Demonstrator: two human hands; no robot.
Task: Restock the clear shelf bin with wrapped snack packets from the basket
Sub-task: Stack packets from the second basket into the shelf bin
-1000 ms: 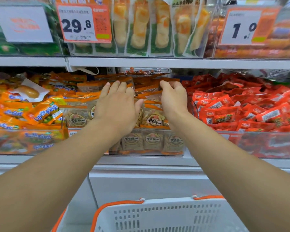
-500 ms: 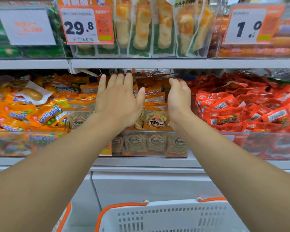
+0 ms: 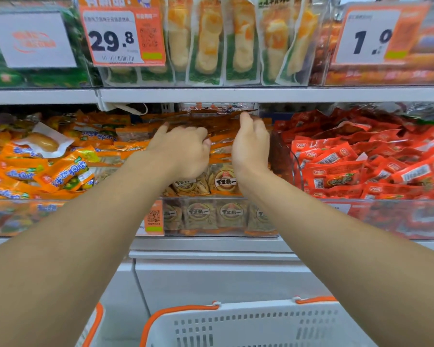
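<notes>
The clear shelf bin [image 3: 221, 217] on the middle shelf holds several brown and orange wrapped snack packets [image 3: 223, 180], stacked up to the shelf above. My left hand [image 3: 183, 151] lies on top of the pile with its fingers bent down into the packets; the fingertips are hidden. My right hand [image 3: 251, 146] stands edge-on against the right side of the pile, fingers loosely curved and holding nothing. The white basket [image 3: 236, 326] with orange handles sits below, between my forearms; its contents are out of view.
A bin of orange packets [image 3: 35, 171] adjoins on the left and a bin of red packets [image 3: 361, 166] on the right. The upper shelf edge [image 3: 236, 95] hangs close above my hands. Price tags [image 3: 120, 36] front the top bins.
Both hands were flat on the packets. The left fingers have bent down into the pile, and the right hand has turned edge-on and curved its fingers.
</notes>
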